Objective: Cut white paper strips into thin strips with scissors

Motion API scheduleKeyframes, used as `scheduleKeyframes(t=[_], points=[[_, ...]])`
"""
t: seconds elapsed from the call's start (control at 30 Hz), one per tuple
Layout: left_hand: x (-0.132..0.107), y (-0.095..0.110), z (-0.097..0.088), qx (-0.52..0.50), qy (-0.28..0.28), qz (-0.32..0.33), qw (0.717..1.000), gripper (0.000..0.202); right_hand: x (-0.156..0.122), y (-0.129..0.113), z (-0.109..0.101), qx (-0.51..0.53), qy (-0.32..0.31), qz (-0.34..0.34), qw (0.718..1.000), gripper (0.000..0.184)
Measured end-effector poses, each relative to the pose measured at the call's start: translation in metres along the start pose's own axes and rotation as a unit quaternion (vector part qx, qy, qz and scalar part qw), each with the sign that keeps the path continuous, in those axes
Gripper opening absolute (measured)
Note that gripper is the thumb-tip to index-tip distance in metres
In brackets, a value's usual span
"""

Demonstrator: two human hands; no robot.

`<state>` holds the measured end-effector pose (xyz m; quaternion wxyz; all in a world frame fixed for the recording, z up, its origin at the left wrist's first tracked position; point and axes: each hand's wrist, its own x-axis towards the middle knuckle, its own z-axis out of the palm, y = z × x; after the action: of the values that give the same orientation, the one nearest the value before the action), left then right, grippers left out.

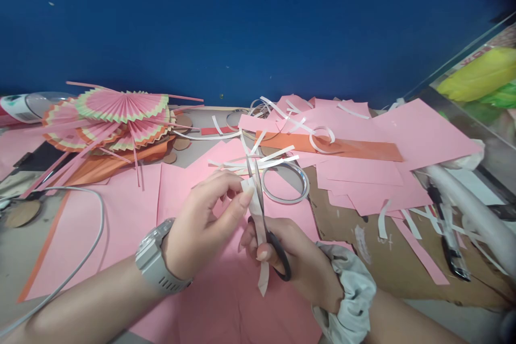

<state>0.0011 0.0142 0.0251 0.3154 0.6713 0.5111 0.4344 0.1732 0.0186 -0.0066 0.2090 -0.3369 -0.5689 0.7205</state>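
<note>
My left hand (213, 209), with a grey watch (157, 258) on its wrist, pinches the upper end of a narrow white strip (256, 204) between thumb and fingers. My right hand (282, 247), a pale scrunchie (350, 290) round its wrist, is closed on black-handled scissors (282, 258). Their blades point away from me and lie along the strip, which hangs down past the right fingers. Just beyond the hands, thin white strips (278, 157) lie on pink paper (226, 290). A roll of tape (285, 183) rests beside the blades.
Folded pink paper fans (124, 107) on sticks lie at the back left. Stacked pink sheets (371, 183) and an orange strip (334, 146) are at right, on cardboard (342, 220). Pens (449, 242) lie far right. A white cable (100, 215) crosses the left side. A blue wall (242, 27) stands behind.
</note>
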Motion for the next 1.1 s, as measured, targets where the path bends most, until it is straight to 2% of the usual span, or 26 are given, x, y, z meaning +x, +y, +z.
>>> scheduleKeyframes(t=[0.33,0.53,0.8,0.87,1.0,1.1], points=[[-0.001,-0.002,-0.001,-0.002,-0.004,0.008,1.0,0.017,0.0,0.003,-0.002,-0.011,-0.011,-0.009,1.0,0.037],[0.001,-0.001,-0.001,0.001,-0.004,0.006,1.0,0.017,-0.001,0.003,-0.004,-0.047,-0.017,-0.016,0.999,0.034],[0.001,-0.002,0.0,-0.003,-0.007,0.003,1.0,0.019,-0.002,0.006,0.0,-0.011,0.003,0.01,1.0,0.033],[0.001,-0.002,-0.001,-0.004,-0.009,0.0,1.0,0.02,-0.002,0.005,0.0,-0.012,0.001,0.005,1.0,0.036],[0.001,-0.002,-0.001,-0.006,-0.02,0.0,1.0,0.022,-0.002,-0.001,-0.002,-0.079,-0.004,-0.053,0.995,0.05],[0.001,0.0,-0.002,-0.005,-0.03,0.005,1.0,0.022,-0.002,-0.005,-0.004,-0.095,-0.008,-0.054,0.994,0.06]])
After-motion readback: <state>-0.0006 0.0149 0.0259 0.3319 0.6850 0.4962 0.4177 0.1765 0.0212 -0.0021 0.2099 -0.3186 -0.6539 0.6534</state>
